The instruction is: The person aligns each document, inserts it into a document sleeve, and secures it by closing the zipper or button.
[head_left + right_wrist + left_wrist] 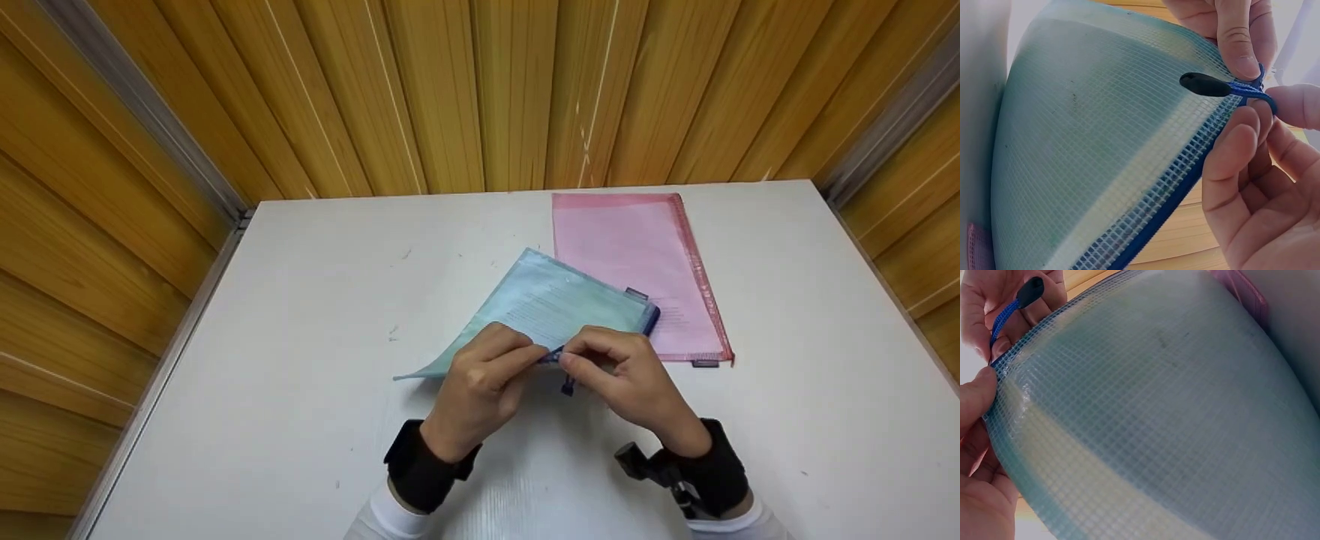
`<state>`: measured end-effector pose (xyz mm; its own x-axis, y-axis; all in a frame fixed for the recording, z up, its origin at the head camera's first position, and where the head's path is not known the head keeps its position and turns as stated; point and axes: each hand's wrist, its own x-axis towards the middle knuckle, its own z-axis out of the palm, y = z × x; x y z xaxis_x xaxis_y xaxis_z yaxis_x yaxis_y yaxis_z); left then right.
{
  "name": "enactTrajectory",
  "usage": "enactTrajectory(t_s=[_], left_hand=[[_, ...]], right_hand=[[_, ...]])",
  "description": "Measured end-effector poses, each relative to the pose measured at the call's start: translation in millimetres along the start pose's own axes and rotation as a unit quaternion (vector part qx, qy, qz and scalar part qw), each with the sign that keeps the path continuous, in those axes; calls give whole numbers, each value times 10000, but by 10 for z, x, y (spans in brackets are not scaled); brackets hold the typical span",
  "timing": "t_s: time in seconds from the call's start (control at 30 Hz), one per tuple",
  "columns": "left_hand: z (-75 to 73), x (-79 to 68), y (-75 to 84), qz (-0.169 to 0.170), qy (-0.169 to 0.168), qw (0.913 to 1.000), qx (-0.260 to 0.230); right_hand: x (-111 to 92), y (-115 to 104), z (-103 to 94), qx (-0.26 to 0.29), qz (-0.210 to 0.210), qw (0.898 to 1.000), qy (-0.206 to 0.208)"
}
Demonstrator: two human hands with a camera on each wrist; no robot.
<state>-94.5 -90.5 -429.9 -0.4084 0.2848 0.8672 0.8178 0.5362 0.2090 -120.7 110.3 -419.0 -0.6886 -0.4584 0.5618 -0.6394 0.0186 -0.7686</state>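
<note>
A light blue-green mesh zipper pouch [559, 300] is held raised and tilted, with printed sheet-like content showing through. My left hand [480, 386] pinches its near corner at the end of the dark blue zipper [1154, 230]. Beside it, my right hand [634, 382] pinches at the zipper slider, which the fingers mostly hide. From there hangs a blue cord pull with a black tip [1206, 84], seen in both wrist views. Thumb and fingertips of the two hands almost meet at that corner.
A pink mesh zipper pouch [622, 232] lies flat on the white table [300, 315], partly under the blue-green one. Its red zipper edge [697, 262] faces right. Wood-patterned panels [442, 97] stand behind the table and at both sides.
</note>
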Motion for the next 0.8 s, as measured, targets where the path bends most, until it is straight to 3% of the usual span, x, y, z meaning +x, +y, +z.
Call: enactTrajectory(t_s=[0.17,0.37,0.8], left_hand=[[4,3,-1,58,98,9999,-37],[-15,8,-11,6,237,9997,-117],[-20,17,-13,12,246,9995,-203]], right_hand=[[-6,2,-28,113,159,9998,-77],[-12,19,-61,158,420,9989,137],[-2,23,-72,233,210,9995,74]])
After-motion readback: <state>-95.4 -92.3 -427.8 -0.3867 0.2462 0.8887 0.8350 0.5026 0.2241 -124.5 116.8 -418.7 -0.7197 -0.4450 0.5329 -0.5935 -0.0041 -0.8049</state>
